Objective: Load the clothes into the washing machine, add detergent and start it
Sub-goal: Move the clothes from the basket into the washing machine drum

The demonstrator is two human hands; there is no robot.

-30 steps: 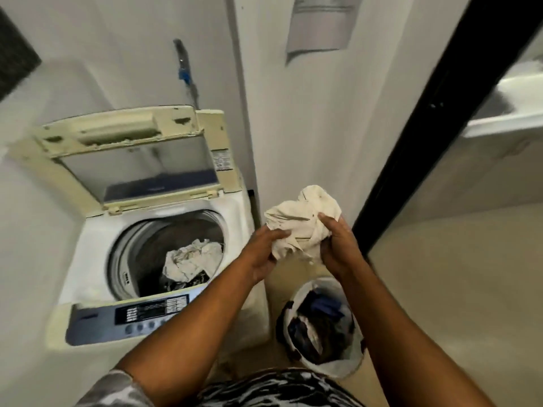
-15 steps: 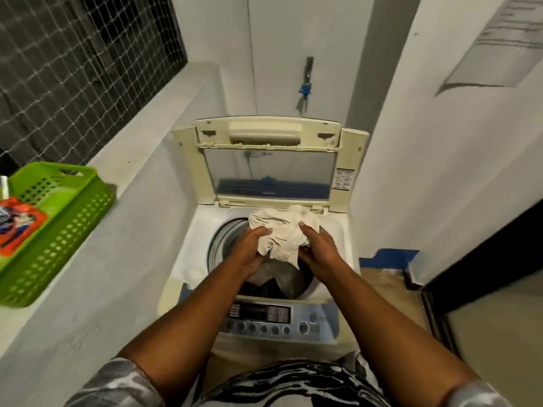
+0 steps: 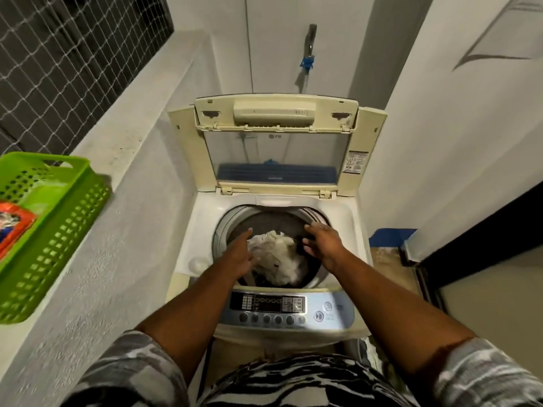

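Observation:
A top-loading washing machine [image 3: 199, 227] stands in front of me with its lid [image 3: 276, 148] raised. Inside the drum lies a cream cloth [image 3: 279, 257] on top of darker clothes. My left hand [image 3: 242, 254] hovers over the drum's left side, fingers spread, holding nothing. My right hand [image 3: 323, 240] hovers over the right side, fingers loosely spread, also holding nothing. The control panel [image 3: 282, 309] with its buttons runs along the machine's front edge. An orange detergent packet [image 3: 11, 227] lies in a green basket [image 3: 58, 239] on the ledge to the left.
A grey concrete ledge [image 3: 123, 160] runs along the left below a netted window. A tap [image 3: 308, 51] with a blue fitting is on the wall behind the machine. White walls close in on the right, with a dark doorway [image 3: 484, 230] at right.
Both hands carried the cream cloth from beside the machine to over the drum and have let it go; it now lies in the drum. The view turned left, off the laundry bucket.

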